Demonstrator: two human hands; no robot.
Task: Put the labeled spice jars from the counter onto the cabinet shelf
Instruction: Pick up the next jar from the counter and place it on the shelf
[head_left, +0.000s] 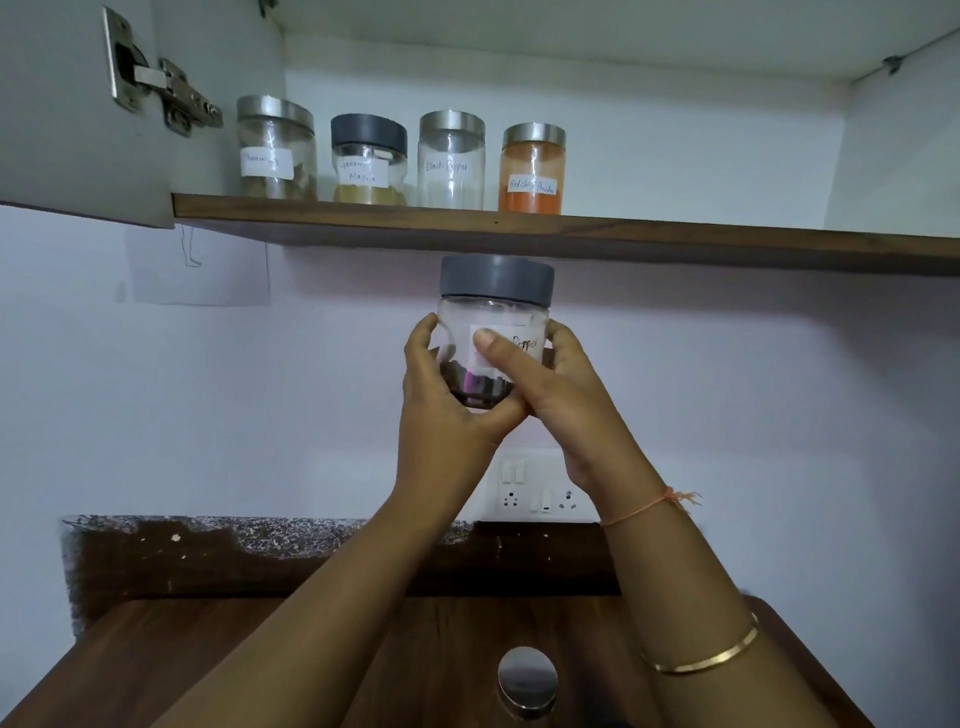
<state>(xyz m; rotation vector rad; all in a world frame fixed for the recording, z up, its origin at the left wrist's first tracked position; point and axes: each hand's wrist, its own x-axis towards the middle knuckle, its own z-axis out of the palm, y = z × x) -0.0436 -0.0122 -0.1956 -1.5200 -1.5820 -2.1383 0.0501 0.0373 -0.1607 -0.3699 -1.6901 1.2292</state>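
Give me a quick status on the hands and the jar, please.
Left hand and right hand both grip grey-lidded jar. Jar held below shelf edge, not yet on. Shelf bare right of red chilli jar.

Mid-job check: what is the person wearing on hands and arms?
No gloves or sleeves: left hand and right hand are both bare. The right wrist carries a thin orange thread with a frayed knot; further up that forearm sits a slim gold bangle. The left arm wears nothing.
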